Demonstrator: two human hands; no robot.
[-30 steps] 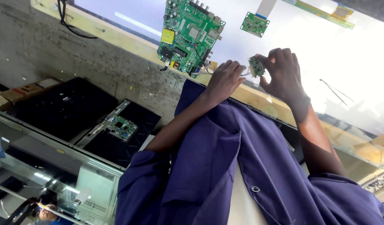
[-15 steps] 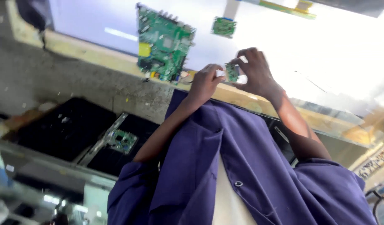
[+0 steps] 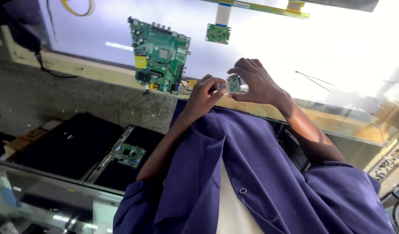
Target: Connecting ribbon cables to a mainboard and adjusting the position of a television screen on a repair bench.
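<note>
Shifted toward frame centre with the view, both hands: left hand (image 3: 203,93) and right hand (image 3: 255,82) pinching small green board (image 3: 233,83) beside large green board (image 3: 160,55), handling ongoing.

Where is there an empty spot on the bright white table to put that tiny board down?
Bare white lies right of the hands, around the thin wires, and left of the big green board. It is crowded between that board and the small board, and where left hand and right hand pinch the tiny board.
</note>
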